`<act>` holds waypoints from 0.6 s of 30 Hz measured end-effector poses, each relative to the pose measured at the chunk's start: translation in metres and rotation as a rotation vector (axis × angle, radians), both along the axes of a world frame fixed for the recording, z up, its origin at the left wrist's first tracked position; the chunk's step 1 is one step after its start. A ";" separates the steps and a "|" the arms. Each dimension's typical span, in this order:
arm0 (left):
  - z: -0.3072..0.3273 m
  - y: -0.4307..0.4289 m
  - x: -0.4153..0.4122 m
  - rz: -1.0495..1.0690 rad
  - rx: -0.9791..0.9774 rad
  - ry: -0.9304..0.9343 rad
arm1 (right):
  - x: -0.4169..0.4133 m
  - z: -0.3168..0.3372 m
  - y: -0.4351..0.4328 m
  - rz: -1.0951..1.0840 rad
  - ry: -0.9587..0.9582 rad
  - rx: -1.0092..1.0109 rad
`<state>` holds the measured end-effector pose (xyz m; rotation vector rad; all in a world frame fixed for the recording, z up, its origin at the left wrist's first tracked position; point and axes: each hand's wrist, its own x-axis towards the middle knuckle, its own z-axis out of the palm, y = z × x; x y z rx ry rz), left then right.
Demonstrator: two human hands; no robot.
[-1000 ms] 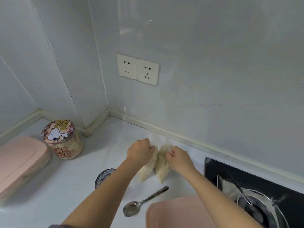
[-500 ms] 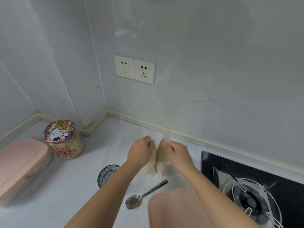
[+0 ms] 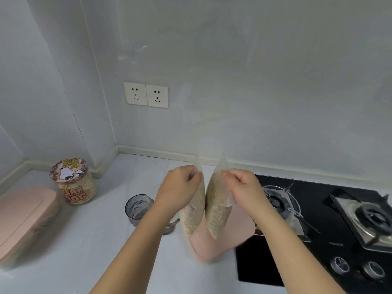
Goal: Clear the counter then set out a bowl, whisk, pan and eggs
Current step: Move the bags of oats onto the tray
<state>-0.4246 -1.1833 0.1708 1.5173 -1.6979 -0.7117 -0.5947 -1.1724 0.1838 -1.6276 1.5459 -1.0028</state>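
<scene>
The left hand (image 3: 180,187) pinches the top edge of the left bag (image 3: 194,211), and the right hand (image 3: 244,187) pinches the right bag (image 3: 217,211) the same way. Both bags hang below the fingers, long axis vertical, touching each other, above the counter (image 3: 84,240). They are clear pouches, half filled with pale grain

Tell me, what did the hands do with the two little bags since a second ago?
The left hand and right hand lifted the left bag and right bag up off the counter; each hangs pinched by its top. The jar, glass and spoon stayed put.
</scene>
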 end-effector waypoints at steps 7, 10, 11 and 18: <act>0.006 0.071 -0.050 -0.098 0.030 0.051 | -0.051 0.010 0.083 -0.006 0.004 0.013; 0.009 0.094 -0.085 -0.097 0.041 0.050 | -0.088 0.015 0.113 -0.031 0.021 0.002; 0.009 0.102 -0.097 -0.090 0.035 0.041 | -0.101 0.016 0.121 -0.035 0.026 0.000; 0.005 0.173 -0.228 -0.117 -0.018 0.098 | -0.232 0.015 0.205 -0.090 0.087 0.007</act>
